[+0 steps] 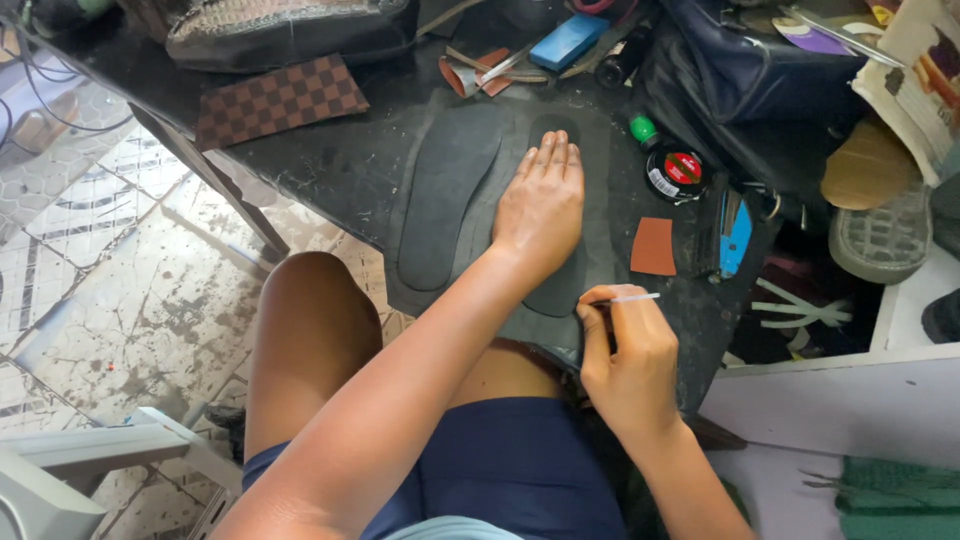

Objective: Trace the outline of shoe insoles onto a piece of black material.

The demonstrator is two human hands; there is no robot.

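My left hand (540, 205) lies flat, fingers together, pressing a dark shoe sole (563, 290) onto a grey rubber sheet (600, 215) on the black worktable (330, 165). A second dark sole shape (447, 195) lies to the left on the same sheet. My right hand (625, 365) grips a thin white marking stick (630, 298) whose tip rests by the heel end of the sole under my left hand.
A small brown leather piece (654, 246), a round black tin with a red lid label (675, 173), a blue cutter (735, 235) and a checkered brown patch (280, 98) lie on the table. Bags, shoes and clutter crowd the back and right. Tiled floor is on the left.
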